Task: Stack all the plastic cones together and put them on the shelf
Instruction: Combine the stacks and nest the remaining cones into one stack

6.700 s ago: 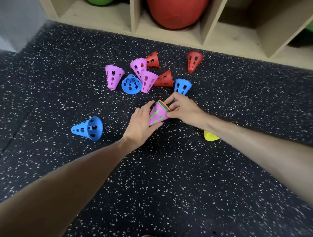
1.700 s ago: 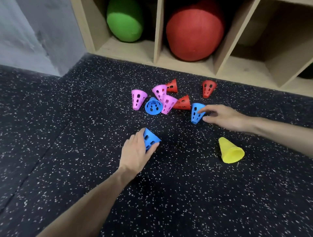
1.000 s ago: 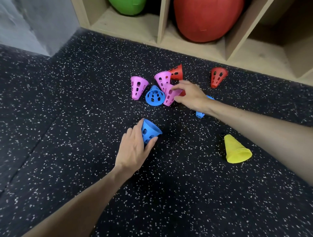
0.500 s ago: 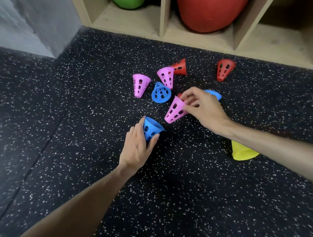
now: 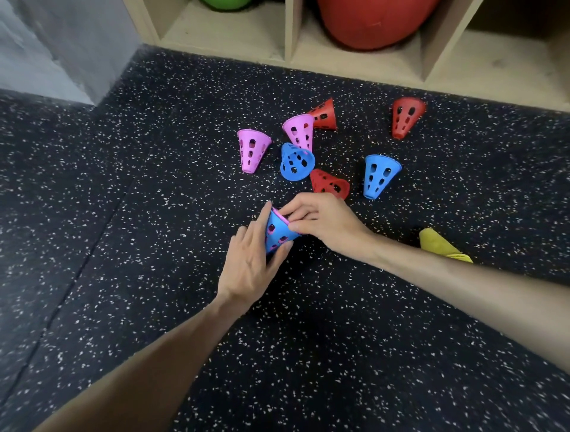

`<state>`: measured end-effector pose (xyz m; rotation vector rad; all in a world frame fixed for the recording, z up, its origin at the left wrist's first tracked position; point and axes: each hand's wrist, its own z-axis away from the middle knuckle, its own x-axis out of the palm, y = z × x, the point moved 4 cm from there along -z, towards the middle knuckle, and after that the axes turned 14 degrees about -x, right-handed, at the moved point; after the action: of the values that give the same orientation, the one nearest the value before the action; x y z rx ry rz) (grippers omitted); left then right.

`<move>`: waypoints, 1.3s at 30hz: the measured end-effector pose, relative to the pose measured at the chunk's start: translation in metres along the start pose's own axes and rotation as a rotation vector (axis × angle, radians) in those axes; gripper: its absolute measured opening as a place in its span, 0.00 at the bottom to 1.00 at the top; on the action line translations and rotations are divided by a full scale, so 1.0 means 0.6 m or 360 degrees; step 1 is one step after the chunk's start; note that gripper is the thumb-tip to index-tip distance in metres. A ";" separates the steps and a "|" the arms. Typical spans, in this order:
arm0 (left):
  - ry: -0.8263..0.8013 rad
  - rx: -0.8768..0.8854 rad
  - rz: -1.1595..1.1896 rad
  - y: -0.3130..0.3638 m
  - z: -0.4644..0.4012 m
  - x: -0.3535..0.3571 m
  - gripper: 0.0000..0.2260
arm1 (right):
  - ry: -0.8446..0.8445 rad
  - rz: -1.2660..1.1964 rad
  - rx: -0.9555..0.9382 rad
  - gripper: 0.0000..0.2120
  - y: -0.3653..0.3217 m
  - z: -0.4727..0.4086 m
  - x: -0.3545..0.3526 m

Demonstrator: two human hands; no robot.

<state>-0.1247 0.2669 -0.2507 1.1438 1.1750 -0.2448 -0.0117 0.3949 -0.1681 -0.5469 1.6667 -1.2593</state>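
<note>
A wooden shelf (image 5: pixel 354 66) holding a red ball (image 5: pixel 370 21) borders the speckled black floor (image 5: pixel 154 216), where loose pink, blue and red cones (image 5: pixel 294 162) lie scattered. Nearer the camera, the left hand (image 5: pixel 251 263) wraps around a blue cone (image 5: pixel 277 232), while the right hand (image 5: pixel 324 220) pinches the rim of a pink cone (image 5: pixel 281 215) nested inside it.

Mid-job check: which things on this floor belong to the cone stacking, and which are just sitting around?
Job:
blue cone gripped by left hand, pink cone being pushed in by right hand
loose cones: pink; blue; red
yellow stack
shelf

Not job:
red ball
green ball
</note>
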 end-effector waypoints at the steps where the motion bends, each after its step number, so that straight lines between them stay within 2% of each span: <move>1: 0.0006 0.0016 -0.0008 0.000 -0.001 -0.001 0.33 | 0.0013 -0.0007 0.0004 0.12 0.002 0.000 0.001; 7: -0.0002 0.0069 -0.0017 -0.003 -0.005 0.003 0.30 | -0.0004 -0.0162 0.0002 0.13 0.024 0.009 0.001; 12: 0.0057 -0.0024 0.0142 -0.001 0.002 -0.004 0.31 | 0.0289 -0.0044 0.0139 0.23 0.040 -0.003 -0.036; 16: 0.0068 -0.0057 0.0110 -0.001 0.003 -0.005 0.31 | 0.0119 -0.0101 0.0385 0.29 0.059 -0.021 -0.045; 19: 0.0071 -0.0056 0.0091 -0.002 0.002 -0.005 0.31 | 0.0130 -0.0112 0.0394 0.25 0.065 -0.026 -0.044; 24: 0.0065 -0.0073 0.0078 -0.002 0.001 -0.004 0.31 | 0.0427 -0.0108 0.0375 0.14 0.069 -0.017 -0.055; 26: 0.0065 -0.0077 0.0080 -0.002 0.002 -0.006 0.31 | 0.0460 -0.0049 0.0329 0.14 0.068 -0.012 -0.061; 36: 0.0065 -0.0093 0.0099 -0.001 0.002 -0.007 0.31 | 0.0359 0.0126 0.0115 0.27 0.048 -0.004 -0.076; 39: 0.0054 -0.0090 0.0121 -0.001 0.003 -0.006 0.31 | 0.0202 0.0317 0.0096 0.26 0.052 -0.001 -0.075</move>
<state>-0.1257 0.2640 -0.2479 1.1441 1.1586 -0.1335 0.0139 0.4424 -0.1777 -0.2616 1.7355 -1.2140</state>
